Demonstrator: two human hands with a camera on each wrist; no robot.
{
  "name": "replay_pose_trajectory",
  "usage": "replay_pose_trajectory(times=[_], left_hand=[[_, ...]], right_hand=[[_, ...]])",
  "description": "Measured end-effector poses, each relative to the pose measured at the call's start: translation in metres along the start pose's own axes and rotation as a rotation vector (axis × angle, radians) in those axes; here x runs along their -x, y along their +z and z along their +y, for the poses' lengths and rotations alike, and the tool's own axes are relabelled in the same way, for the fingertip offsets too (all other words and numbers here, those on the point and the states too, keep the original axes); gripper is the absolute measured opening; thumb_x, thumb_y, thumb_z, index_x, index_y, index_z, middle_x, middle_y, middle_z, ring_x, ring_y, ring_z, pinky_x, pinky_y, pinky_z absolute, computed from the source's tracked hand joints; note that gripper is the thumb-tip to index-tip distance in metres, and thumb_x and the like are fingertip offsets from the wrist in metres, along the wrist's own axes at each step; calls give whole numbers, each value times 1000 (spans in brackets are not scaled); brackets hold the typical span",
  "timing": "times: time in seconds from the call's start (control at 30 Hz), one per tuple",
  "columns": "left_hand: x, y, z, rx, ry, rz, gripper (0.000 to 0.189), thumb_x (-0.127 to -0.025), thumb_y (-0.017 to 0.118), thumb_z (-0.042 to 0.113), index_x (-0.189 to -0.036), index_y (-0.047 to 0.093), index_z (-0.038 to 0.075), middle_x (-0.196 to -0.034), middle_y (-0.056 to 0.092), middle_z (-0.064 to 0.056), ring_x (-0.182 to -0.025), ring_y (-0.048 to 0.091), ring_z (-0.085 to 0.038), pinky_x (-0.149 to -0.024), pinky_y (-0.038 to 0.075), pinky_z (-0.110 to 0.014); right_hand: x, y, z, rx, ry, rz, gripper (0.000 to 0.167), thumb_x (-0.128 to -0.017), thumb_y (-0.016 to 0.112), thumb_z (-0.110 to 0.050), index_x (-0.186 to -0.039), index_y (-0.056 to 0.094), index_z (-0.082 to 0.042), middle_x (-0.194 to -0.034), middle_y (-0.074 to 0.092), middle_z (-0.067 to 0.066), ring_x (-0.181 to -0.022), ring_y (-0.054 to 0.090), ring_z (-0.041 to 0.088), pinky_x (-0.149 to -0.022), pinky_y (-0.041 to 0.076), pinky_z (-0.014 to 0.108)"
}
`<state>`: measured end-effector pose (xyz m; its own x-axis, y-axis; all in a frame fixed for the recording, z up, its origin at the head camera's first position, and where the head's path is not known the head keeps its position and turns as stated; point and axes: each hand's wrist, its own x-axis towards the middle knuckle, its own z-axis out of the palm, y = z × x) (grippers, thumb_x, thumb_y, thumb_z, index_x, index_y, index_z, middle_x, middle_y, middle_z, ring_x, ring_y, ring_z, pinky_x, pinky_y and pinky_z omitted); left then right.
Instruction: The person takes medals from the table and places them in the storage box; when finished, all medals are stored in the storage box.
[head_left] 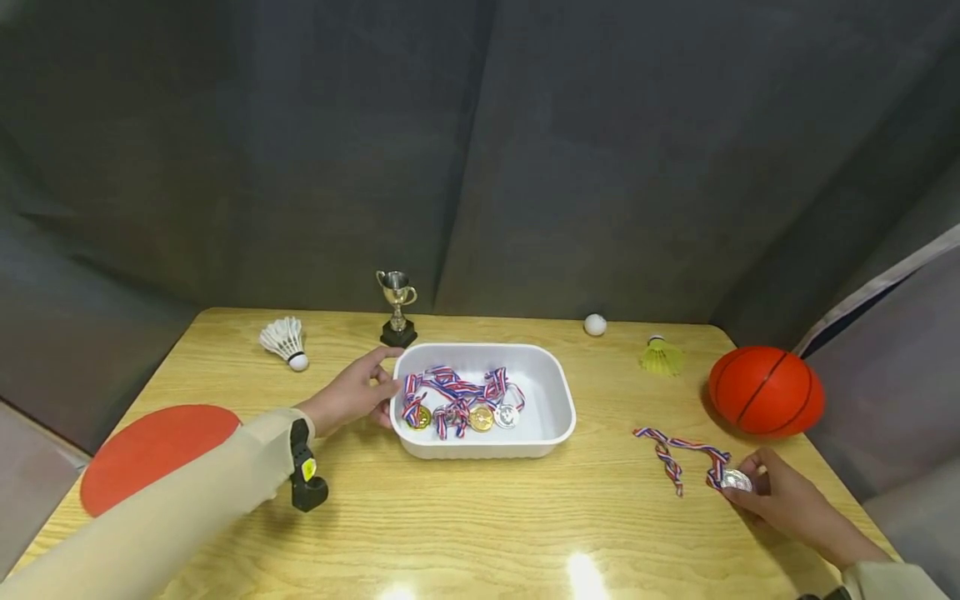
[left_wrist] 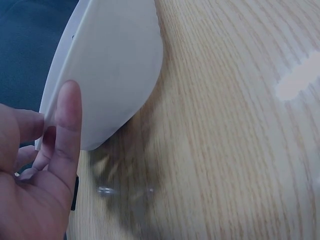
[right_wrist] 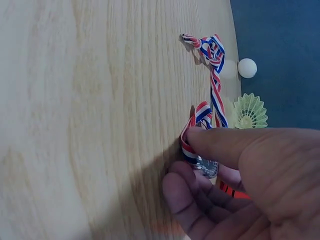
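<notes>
At the left end of a white plastic tub [head_left: 487, 451], my left hand [head_left: 352, 390] grips the rim; in the left wrist view one finger [left_wrist: 69, 107] lies along the tub's outer wall. Inside the tub are gold medals [head_left: 481, 418] and silver medals [head_left: 507, 416] with tangled red, white and blue ribbons [head_left: 457, 388]. Out at the right, my right hand [head_left: 783, 500] pinches a silver medal [head_left: 736, 480] between thumb and fingers, low over the table. Its striped ribbon [head_left: 686, 443] trails leftward on the wood, partly twisted. In the right wrist view the thumb partly covers the medal [right_wrist: 206, 167].
A small trophy cup [head_left: 398, 308] stands behind the tub, with a white shuttlecock [head_left: 287, 342] to its left. The red paddle [head_left: 157, 454] lies under my left forearm. A white ball [head_left: 595, 325], yellow shuttlecock [head_left: 662, 357] and orange basketball [head_left: 767, 392] sit at the right.
</notes>
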<state>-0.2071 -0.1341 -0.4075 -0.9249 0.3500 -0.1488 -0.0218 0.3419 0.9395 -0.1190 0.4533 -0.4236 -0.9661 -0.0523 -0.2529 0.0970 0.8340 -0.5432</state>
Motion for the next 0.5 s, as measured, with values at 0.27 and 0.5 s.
replay_pose_trajectory(times=[0.27, 0.5], left_hand=[[2, 0, 2, 12, 6, -3, 62, -107, 51, 2, -163, 24, 1, -104, 56, -21, -67, 65, -15, -72, 72, -48], [3, 2, 4, 7, 12, -2, 62, -107, 51, 2, -163, 24, 0, -104, 56, -20, -70, 63, -16, -70, 72, -44]], right_hand=[[6, -6, 9, -152, -160, -40, 32, -101, 62, 3, -119, 40, 19, -81, 67, 5, -67, 61, 3, -55, 62, 21], [12, -19, 0, -205, -197, 14, 36, -104, 58, 3, -126, 39, 25, -83, 68, -2, -70, 66, 6, -60, 65, 24]])
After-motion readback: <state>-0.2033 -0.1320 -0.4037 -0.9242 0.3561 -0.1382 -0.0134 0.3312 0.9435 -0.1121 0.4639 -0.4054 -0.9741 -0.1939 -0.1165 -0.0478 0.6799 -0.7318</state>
